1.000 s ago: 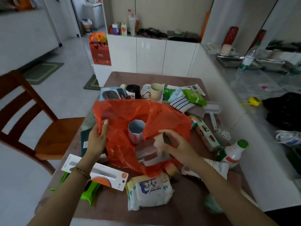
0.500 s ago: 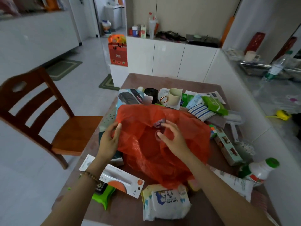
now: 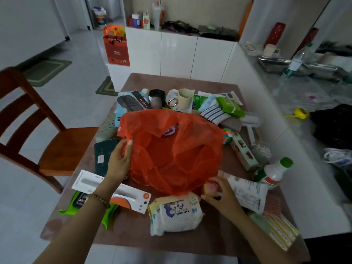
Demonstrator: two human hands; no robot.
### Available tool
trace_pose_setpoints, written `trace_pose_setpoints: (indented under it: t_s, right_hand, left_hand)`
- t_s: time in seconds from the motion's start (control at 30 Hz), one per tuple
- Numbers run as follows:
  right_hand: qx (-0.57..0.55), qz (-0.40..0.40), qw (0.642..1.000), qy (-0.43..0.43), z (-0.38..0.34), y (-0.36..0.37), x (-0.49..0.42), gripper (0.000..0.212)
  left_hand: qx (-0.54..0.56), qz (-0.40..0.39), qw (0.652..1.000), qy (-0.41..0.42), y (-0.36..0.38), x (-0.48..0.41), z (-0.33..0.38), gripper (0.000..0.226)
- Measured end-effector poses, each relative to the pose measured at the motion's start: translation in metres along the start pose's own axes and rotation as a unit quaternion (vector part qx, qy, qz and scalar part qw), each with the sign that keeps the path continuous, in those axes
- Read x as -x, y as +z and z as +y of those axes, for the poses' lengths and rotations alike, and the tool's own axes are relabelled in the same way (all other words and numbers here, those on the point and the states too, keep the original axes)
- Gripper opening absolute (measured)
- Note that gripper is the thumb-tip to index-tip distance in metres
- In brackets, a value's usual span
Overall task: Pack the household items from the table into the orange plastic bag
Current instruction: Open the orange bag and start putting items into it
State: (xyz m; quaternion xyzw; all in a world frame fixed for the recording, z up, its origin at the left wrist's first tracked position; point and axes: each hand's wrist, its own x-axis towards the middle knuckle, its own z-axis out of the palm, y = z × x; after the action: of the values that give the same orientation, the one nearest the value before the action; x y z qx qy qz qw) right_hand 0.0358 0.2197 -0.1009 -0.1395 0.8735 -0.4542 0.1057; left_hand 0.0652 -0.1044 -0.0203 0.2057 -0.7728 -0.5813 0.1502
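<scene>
I judged the packing barely begun: the bag [image 3: 171,153] lay on the desk [image 3: 129,233] between my hands, left hand [image 3: 119,162] pinching its rim, right hand [image 3: 223,196] gripping a small pink block [image 3: 209,187] just beside it, while wipes [image 3: 175,213], bottle [image 3: 273,172], mug [image 3: 185,100] and more waited outside.

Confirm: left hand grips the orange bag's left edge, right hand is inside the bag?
Not quite. In the head view the left hand does grip the orange bag at its left edge, but the right hand is outside the bag, grasping a small pink and yellow item at its near edge.
</scene>
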Motion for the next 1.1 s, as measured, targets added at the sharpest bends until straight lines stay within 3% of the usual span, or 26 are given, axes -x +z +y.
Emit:
trace_pose_setpoints:
  t_s: [0.23, 0.4, 0.57, 0.7, 0.8, 0.87, 0.97, 1.1]
  right_hand:
    - [0.013, 0.017, 0.999, 0.033, 0.000, 0.009, 0.003, 0.051]
    - [-0.084, -0.003, 0.996, 0.030, -0.049, -0.037, 0.017, 0.071]
    - [-0.222, -0.067, 0.972, -0.021, -0.120, -0.028, -0.029, 0.041]
    - [-0.152, -0.084, 0.984, -0.037, -0.129, 0.051, -0.103, 0.045]
    - [-0.057, -0.028, 0.998, -0.015, -0.099, 0.093, -0.151, 0.048]
    - [-0.016, 0.007, 0.999, 0.031, -0.079, 0.100, -0.169, 0.055]
    - [-0.009, -0.005, 0.997, 0.072, -0.071, 0.091, -0.173, 0.070]
    - [-0.058, -0.005, 0.998, -0.021, -0.098, 0.065, -0.104, 0.053]
  left_hand:
    - [-0.013, 0.008, 1.000, -0.002, -0.001, 0.000, 0.000, 0.043]
    - [0.000, 0.021, 1.000, 0.004, -0.006, -0.005, 0.002, 0.044]
    - [0.020, 0.035, 0.999, -0.002, -0.014, -0.013, 0.006, 0.048]
    - [0.032, 0.034, 0.999, 0.000, -0.019, -0.017, 0.003, 0.045]
    - [0.034, 0.022, 0.999, 0.001, -0.023, -0.021, 0.000, 0.042]
    - [0.029, 0.021, 0.999, 0.010, -0.025, -0.023, -0.001, 0.031]
    - [0.005, 0.013, 1.000, 0.015, -0.030, -0.023, -0.005, 0.021]
    - [-0.037, -0.013, 0.999, 0.034, -0.044, -0.021, -0.017, 0.025]
